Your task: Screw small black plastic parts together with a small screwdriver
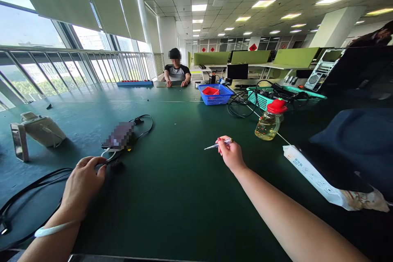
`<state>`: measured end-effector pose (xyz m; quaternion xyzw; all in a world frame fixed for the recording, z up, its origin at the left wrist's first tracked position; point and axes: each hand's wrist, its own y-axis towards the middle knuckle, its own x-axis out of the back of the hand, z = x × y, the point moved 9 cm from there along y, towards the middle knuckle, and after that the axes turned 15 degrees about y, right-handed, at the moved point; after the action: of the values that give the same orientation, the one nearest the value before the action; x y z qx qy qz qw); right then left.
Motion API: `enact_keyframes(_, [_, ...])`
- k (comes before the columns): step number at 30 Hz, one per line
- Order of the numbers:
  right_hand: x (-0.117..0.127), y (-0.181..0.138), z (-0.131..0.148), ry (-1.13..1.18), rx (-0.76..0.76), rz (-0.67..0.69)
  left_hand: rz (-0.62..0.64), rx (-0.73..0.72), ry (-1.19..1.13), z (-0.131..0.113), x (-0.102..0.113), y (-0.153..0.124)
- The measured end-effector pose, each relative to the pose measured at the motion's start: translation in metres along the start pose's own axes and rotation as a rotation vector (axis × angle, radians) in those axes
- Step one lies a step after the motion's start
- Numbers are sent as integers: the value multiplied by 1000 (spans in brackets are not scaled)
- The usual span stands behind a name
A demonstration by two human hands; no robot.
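Clearly, the right hand (231, 153) pinches a screwdriver (211, 146), its shaft jutting beyond the fingertips; the left hand (86, 177) touches a black cable end (101, 166), grip unclear.

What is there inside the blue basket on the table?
A red container is visible inside the blue basket. What lies beneath the container is covered and cannot be seen.
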<state>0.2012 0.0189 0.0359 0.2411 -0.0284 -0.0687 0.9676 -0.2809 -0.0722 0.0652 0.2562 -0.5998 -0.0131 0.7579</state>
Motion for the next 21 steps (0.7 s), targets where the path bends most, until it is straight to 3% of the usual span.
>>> enact_keyframes(3, [0, 0, 1, 2, 2, -7, -200, -85, -20, -17, 23, -9])
enact_keyframes(6, [-1, -1, 2, -5, 2, -1, -238, -122, -76, -26, 28, -14])
enact_keyframes(14, [-5, -3, 7, -1, 16, 30, -370, 53, -375, -6, 36, -15])
enact_keyframes(17, [-6, -3, 10, -8, 19, 35, -335, -45, -473, -17, 30, -11])
enact_keyframes(21, [-6, -4, 12, -9, 24, 30, -122, -144, -389, -35, 5, -1])
